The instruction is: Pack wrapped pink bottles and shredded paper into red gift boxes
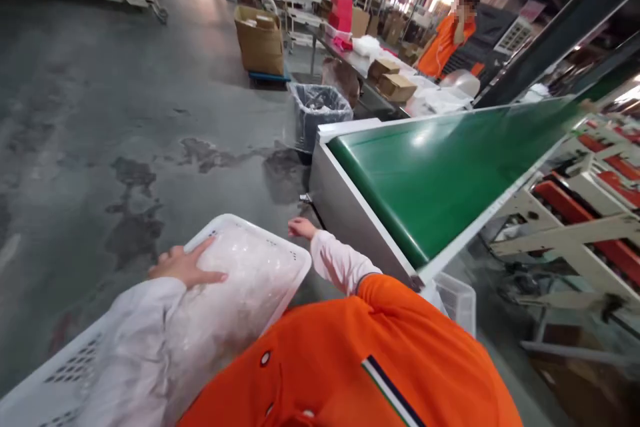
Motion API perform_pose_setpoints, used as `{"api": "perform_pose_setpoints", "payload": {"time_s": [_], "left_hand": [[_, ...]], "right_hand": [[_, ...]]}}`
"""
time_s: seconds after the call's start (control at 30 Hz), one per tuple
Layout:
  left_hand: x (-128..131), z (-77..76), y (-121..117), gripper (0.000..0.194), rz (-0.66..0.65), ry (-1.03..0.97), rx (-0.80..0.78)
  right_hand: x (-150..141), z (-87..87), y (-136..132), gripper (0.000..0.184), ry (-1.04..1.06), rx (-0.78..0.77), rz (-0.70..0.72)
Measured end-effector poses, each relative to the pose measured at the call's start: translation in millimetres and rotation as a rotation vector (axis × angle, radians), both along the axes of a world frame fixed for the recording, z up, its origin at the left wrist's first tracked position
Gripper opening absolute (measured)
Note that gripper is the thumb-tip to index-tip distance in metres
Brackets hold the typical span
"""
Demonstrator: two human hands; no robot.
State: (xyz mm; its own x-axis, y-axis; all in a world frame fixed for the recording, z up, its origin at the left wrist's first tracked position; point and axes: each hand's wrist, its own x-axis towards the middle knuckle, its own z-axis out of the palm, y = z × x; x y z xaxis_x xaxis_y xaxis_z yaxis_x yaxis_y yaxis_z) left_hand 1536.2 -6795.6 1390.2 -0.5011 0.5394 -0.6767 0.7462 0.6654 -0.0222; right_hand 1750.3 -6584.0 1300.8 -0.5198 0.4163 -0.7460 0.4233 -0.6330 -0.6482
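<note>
A white plastic crate (pixel 295 259) full of clear plastic-wrapped goods (pixel 235 293) sits low in front of me, tilted. My left hand (pixel 185 265) lies flat on the wrapped contents near the crate's far left rim, fingers stretched out. My right hand (pixel 301 227) hovers just past the crate's far corner, beside the metal side of the green conveyor belt (pixel 430 173); its fingers look loosely curled and hold nothing that I can make out. My orange shirt fills the bottom of the view.
Concrete floor with dark stains lies to the left. A bin lined with a bag (pixel 320 110) stands at the conveyor's end. A cardboard box on a trolley (pixel 260 40), a table with boxes (pixel 395 83) and a person in orange (pixel 445 43) are beyond. Another white crate (pixel 457 300) is under the conveyor.
</note>
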Motion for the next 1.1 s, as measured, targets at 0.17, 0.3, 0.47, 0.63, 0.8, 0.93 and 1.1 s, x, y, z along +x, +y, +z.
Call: {"api": "perform_pose_setpoints", "payload": {"time_s": [0.17,0.3,0.47,0.63,0.8,0.93,1.1], "left_hand": [[1,3.5,-1,0.129,-0.043,-0.004,0.032],[0,0.6,1,0.131,-0.031,0.028,0.034],[-3,-7.3,3,0.136,-0.06,0.001,-0.045],[-1,-10.0,3,0.137,-0.043,-0.005,-0.099],[0,2.1,15,0.136,-0.121,0.056,-0.098],[-8,-5.4,7,0.143,-0.053,0.088,-0.065],[-17,-15.5,-6,0.141,-0.06,0.132,0.044]], "right_hand": [[1,5.2,2,0.025,0.05,-0.128,-0.072],[79,3.8,-38,0.05,0.006,-0.339,-0.174],[173,-0.1,-70,0.056,0.005,-0.46,-0.249],[218,3.2,-71,0.052,-0.064,-0.43,-0.297],[204,18.0,-88,0.047,0.061,-0.496,-0.029],[149,32.6,-112,0.041,0.154,-0.6,0.042],[100,43.8,-132,0.006,0.245,-0.549,0.03]]}}
